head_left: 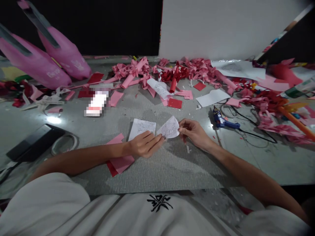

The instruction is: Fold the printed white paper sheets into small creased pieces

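A small white paper with a line drawing [169, 127] is held between my two hands above the table. My right hand [193, 131] pinches its right edge between thumb and fingers. The fingertips of my left hand [147, 143] close on its lower left corner, the thumb being hidden. Just behind my left hand lies a second white paper with a drawing [144, 125], partly covered by that hand. Beneath my left forearm, pink paper sheets [123, 162] rest on a red sheet [112, 168].
A blue glue gun [225, 121] with a black cord lies to the right. Pink and red paper pieces [137, 70] line the back. At left are a blurred-out bright phone-like object [97, 103], a black box-shaped device [35, 142] and two pink bottle-like objects [56, 52].
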The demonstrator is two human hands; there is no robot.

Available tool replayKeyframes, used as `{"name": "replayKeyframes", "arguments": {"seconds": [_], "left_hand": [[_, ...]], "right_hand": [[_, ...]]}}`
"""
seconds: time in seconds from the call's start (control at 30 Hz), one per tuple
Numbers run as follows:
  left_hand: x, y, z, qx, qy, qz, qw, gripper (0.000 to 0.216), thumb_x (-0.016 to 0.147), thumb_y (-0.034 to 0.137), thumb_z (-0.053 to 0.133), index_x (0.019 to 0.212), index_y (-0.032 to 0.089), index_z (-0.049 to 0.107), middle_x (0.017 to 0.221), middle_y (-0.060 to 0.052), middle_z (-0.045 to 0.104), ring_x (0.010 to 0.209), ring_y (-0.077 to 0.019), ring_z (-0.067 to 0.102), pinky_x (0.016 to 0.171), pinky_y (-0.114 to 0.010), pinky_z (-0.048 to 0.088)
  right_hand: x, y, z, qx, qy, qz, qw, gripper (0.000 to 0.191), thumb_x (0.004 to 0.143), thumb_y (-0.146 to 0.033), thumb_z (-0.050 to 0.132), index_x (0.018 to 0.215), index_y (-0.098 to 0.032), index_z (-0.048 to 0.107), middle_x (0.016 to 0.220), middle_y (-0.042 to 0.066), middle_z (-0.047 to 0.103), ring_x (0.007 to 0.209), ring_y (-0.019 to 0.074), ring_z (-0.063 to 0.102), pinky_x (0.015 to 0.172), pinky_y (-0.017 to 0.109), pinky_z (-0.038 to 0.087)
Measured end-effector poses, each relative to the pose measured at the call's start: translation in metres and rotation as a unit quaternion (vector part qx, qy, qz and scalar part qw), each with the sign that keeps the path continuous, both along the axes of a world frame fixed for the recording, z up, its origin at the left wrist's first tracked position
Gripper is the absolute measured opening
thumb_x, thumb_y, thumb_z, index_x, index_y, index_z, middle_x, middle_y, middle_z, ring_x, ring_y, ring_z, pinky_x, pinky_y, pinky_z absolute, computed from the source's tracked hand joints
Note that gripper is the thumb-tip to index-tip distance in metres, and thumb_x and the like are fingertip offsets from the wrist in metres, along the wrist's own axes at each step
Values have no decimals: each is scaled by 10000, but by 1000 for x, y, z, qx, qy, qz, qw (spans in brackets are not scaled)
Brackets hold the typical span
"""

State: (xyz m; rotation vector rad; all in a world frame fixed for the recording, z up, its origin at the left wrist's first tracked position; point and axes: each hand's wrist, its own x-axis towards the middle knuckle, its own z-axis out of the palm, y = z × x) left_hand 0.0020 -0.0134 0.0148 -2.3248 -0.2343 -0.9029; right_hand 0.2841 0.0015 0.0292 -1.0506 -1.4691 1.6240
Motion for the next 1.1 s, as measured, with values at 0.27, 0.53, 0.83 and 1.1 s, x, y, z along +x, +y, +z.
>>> {"name": "replayKeyframes", "arguments": {"seconds": [0.27, 0.53, 0.83, 1.1], "left_hand": [[4, -4, 10, -18, -6, -38, 999, 126, 981, 129, 659, 1051, 79, 751, 1025, -158, 798, 677, -163, 656, 556, -300, 512], [15, 6, 2, -67, 93, -176, 978, 42, 956, 159, 720, 995, 144, 724, 971, -92, 748, 877, -182, 682, 786, -318, 561], [12, 5, -19, -368, -83, 42, 925, 299, 1053, 325, 554, 1274, 148, 460, 1365, -220, 523, 1433, -356, 488, 1097, -565, 545], [5, 0, 0, -310, 83, 248, 914, 256, 958, 20, 475, 1000, 152, 690, 1023, -145, 712, 1120, -347, 677, 1136, -660, 456]], "right_hand": [[6, -3, 6, 355, -233, -93, 900, 205, 958, -414, 699, 921, -213, 710, 929, 71, 665, 764, 187, 601, 685, 332, 508], [-2, -7, -5, 98, -69, 20, 993, 401, 931, -593, 731, 945, -192, 722, 869, 35, 711, 796, 182, 648, 728, 305, 518], [24, 24, -8, 60, 9, -33, 998, 276, 939, -483, 768, 1042, -240, 689, 925, 9, 709, 814, 164, 639, 732, 284, 484], [32, 29, -4, 72, -65, 5, 995, 352, 929, -550, 760, 909, -211, 666, 821, 2, 648, 718, 150, 569, 634, 273, 427]]}}
